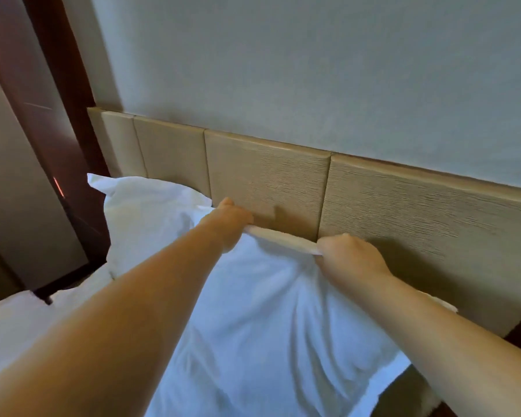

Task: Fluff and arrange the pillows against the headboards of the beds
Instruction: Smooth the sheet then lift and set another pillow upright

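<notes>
While its top edge is gripped in the curled fingers of the left hand and the right hand, the white pillow is spread below the fingers; the headboard is seen just beyond them, a second pillow to their left

At centre frame, the left hand and right hand each grip the top edge of a white pillow, held close against the beige padded headboard. A second white pillow lies at left, also beside the headboard. Dark wood panelling occupies the upper left.
</notes>
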Tool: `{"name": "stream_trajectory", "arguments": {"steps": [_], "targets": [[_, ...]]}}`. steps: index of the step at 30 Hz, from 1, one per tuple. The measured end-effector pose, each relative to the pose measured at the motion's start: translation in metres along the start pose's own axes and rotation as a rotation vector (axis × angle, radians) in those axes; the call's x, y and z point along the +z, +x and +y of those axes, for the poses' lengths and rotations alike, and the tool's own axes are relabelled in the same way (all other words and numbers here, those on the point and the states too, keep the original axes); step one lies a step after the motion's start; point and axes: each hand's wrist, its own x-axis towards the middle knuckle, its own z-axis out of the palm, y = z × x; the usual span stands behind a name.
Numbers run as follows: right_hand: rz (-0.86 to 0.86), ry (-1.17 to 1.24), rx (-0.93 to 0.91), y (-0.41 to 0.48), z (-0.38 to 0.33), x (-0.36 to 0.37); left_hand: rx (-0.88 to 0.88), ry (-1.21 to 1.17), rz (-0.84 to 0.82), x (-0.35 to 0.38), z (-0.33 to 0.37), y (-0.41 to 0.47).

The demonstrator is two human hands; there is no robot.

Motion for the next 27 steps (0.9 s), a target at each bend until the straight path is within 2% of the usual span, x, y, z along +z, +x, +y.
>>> {"name": "stream_trajectory", "arguments": {"steps": [2, 4, 8, 14, 18, 23, 27], "targets": [[-0.012, -0.06, -0.03, 0.016, 0.01, 0.031, -0.002, 0.038, -0.001, 0.025, -0.002, 0.021], [0.044, -0.134, -0.069, 0.024, 0.013, 0.065, 0.005, 0.069, 0.008, 0.045, -0.002, 0.034], [0.198, -0.106, -0.058, 0.035, 0.017, 0.107, 0.032, 0.09, 0.086, 0.064, -0.005, 0.046], [0.39, -0.287, -0.122, 0.037, -0.005, 0.109, 0.016, -0.002, 0.068, 0.068, 0.006, 0.049], [0.491, -0.21, -0.21, 0.031, -0.027, 0.093, 0.083, -0.166, 0.128, 0.062, 0.015, 0.019], [0.299, -0.065, -0.264, -0.001, -0.071, 0.066, 0.071, -0.156, 0.135, 0.036, 0.013, -0.043], [0.144, -0.068, -0.257, -0.046, -0.11, 0.045, -0.105, -0.113, -0.023, 0.022, -0.002, -0.117]]}}
